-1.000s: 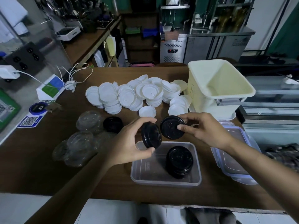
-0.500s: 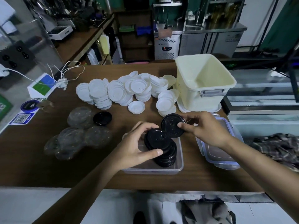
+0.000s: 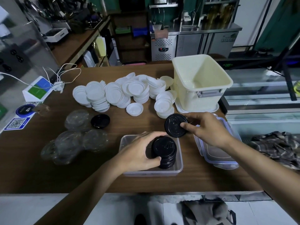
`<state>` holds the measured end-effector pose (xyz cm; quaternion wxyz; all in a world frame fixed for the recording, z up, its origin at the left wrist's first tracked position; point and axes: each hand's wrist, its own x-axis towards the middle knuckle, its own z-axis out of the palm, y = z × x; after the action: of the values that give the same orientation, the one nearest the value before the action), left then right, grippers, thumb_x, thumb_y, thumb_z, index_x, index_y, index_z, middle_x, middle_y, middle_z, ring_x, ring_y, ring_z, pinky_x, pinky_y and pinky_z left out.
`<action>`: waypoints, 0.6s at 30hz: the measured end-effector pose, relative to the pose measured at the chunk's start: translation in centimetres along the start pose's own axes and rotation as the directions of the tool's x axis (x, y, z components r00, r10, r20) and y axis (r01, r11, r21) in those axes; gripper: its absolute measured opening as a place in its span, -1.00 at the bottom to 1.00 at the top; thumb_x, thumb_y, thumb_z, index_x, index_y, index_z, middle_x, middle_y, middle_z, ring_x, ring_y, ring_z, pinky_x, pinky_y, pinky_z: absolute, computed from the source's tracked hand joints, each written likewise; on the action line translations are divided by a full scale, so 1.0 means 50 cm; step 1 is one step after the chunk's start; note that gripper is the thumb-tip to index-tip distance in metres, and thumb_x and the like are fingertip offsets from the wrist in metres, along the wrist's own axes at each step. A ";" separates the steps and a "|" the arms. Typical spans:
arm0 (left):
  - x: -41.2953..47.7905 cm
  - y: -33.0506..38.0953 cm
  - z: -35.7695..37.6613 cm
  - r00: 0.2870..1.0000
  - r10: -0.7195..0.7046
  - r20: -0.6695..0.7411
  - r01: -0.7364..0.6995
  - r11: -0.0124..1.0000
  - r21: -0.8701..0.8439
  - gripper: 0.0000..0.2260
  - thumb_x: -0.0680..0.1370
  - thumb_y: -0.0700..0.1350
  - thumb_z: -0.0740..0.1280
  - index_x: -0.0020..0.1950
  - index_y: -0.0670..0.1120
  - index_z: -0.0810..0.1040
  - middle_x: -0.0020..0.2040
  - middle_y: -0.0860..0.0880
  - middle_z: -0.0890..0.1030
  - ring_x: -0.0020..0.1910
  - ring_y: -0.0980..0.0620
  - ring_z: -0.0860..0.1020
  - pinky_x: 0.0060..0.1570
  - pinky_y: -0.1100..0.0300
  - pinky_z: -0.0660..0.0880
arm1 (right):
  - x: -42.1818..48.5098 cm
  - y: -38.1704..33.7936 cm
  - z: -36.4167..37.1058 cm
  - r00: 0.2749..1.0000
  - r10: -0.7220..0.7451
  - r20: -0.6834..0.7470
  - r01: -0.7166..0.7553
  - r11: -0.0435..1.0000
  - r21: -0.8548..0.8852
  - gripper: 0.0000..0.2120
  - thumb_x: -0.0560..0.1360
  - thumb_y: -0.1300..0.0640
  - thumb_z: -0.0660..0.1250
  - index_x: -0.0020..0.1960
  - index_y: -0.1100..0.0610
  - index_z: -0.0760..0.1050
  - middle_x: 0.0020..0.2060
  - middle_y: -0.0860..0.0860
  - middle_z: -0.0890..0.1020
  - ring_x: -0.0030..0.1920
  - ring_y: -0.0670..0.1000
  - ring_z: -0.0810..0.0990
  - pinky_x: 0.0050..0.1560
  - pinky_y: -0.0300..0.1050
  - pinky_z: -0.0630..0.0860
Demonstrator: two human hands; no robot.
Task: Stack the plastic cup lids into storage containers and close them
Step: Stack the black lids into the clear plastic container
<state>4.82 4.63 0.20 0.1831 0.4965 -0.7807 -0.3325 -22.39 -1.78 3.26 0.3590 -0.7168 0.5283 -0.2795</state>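
- The left hand point(image 3: 138, 153) is curled round the top of a stack of black round plastic cup lids point(image 3: 165, 151). The thumb is on the near side and the fingers are on the far side.
- The stack stands upright inside a clear rectangular plastic container point(image 3: 152, 173), toward its right half.
- The right hand point(image 3: 209, 129) pinches a single black plastic lid point(image 3: 174, 125) by its right rim, with the thumb on the top face. The lid is tilted, over the container's far right corner and apart from the stack.
- Raised lettering shows on the held lid, but it is too faint to read.
- At the table's left edge lie a blue-framed QR code sticker point(image 3: 17, 123) and a round dark blue sticker point(image 3: 25, 110). The white characters on the round sticker are too small to make out.
- A white box with blue and green panels point(image 3: 38, 90) sits behind them, its print illegible.
- The container sits near the front edge of the brown wooden table point(image 3: 32, 168), with a strip of bare wood between them.
- Just right of the container, across a narrow gap, lies a clear snap-on container cover point(image 3: 215, 158), which reaches the table's right edge.
- A wide stretch of bare wood lies front-left of the container.
- Further left are clear domed lids point(image 3: 73, 138), with one loose black lid point(image 3: 100, 121) behind them.
- Heaped white round lids point(image 3: 120, 93) and a cream plastic tub point(image 3: 201, 82) fill the far side.
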 end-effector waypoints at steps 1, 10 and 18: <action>0.001 0.000 0.001 1.000 0.000 -0.005 0.000 1.000 -0.006 -0.34 0.48 0.07 0.51 0.53 0.32 0.34 0.39 0.32 0.48 0.46 0.23 0.41 0.47 0.03 0.40 | -0.001 -0.001 0.000 1.000 0.000 0.001 0.000 1.000 0.001 -0.72 0.56 0.04 0.48 0.26 -0.07 0.66 -0.15 -0.24 0.74 -0.07 -0.21 0.70 0.06 -0.22 0.61; 0.020 -0.002 0.029 0.989 -0.024 -0.145 0.027 0.999 0.021 -0.35 0.36 0.23 0.61 0.42 0.17 0.55 0.27 0.28 0.59 0.33 0.25 0.51 0.36 0.10 0.48 | -0.007 0.005 0.008 1.000 -0.021 0.013 0.020 0.998 0.054 -0.76 0.56 0.07 0.48 0.12 -0.26 0.62 -0.16 -0.16 0.74 -0.07 -0.08 0.71 0.14 0.00 0.63; 0.016 -0.011 0.041 0.991 -0.040 -0.125 0.035 0.998 -0.045 -0.30 0.39 0.23 0.61 0.48 0.12 0.51 0.32 0.29 0.56 0.33 0.27 0.52 0.33 0.22 0.48 | -0.023 0.013 0.010 1.000 0.020 0.004 -0.020 0.986 0.165 -0.74 0.54 0.02 0.51 0.21 -0.12 0.64 -0.13 -0.03 0.74 -0.01 0.05 0.71 0.19 0.22 0.60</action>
<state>3.57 4.44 -1.71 0.2360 0.5272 -0.7508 -0.3203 -22.68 -0.67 2.42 0.4205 -0.6797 0.5101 -0.3178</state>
